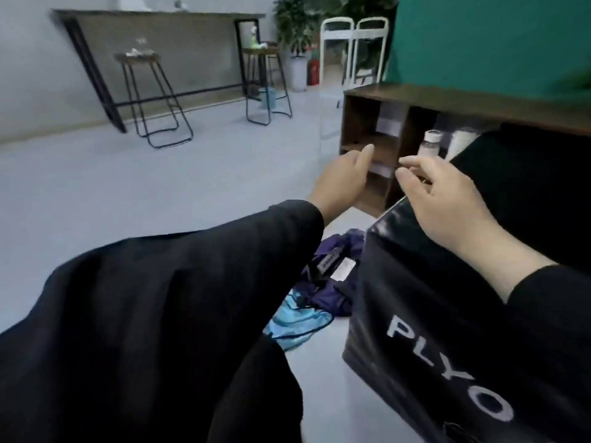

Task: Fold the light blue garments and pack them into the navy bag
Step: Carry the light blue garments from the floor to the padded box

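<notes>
Head view: both hands are raised in front of a brown wooden shelf unit [377,123]. The left hand [342,180] is seen from the back, its fingers loosely curled with one finger extended upward, and nothing is held in it. The right hand [447,206] is placed at the top edge of the navy bag [425,314]; its thumb and forefinger are brought close together just above that edge, but whether the bag's rim or a handle is pinched cannot be told. The bag is seen upright on the pale floor [128,203], white lettering showing on its side. A light blue garment [297,321] is seen crumpled on the floor just left of the bag, touching a dark purple garment [335,273] with white labels that lies beside it. Both arms are covered by black sleeves [160,314]. Two bar stools [153,97] are seen against a high table [153,20] well behind.
</notes>
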